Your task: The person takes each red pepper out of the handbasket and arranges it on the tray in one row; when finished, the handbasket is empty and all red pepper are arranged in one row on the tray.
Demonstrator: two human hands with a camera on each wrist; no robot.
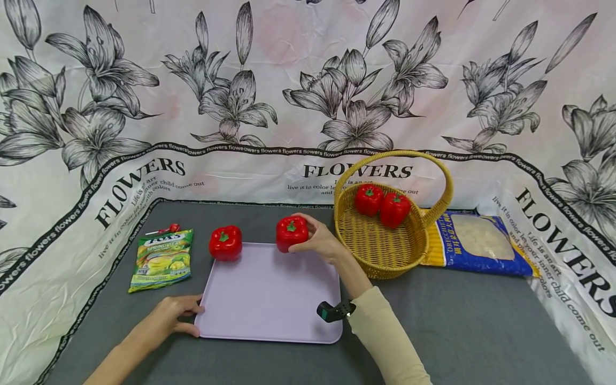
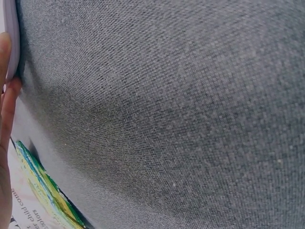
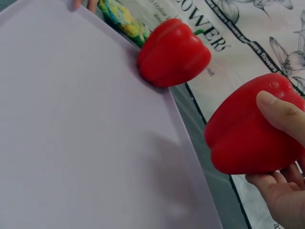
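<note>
At the far edge of the lilac tray [image 1: 269,299]: red pepper [image 1: 290,234] held raised in the right hand [image 1: 321,241].
Right grip is closed around the pepper, thumb and fingers parted by its width; left hand [image 1: 174,314] touches the tray's left rim, its grip loose, thumb and fingers apart. Second pepper [image 1: 225,244] sits at the tray's far left corner; two further peppers [image 1: 368,200] lie in the wicker basket [image 1: 372,246], right of the tray.

Peppers [image 1: 289,238] look smooth and glossy, the tray [image 1: 269,294] matt plastic, the basket [image 1: 377,248] rough-woven, the tablecloth [image 1: 457,321] coarse.
</note>
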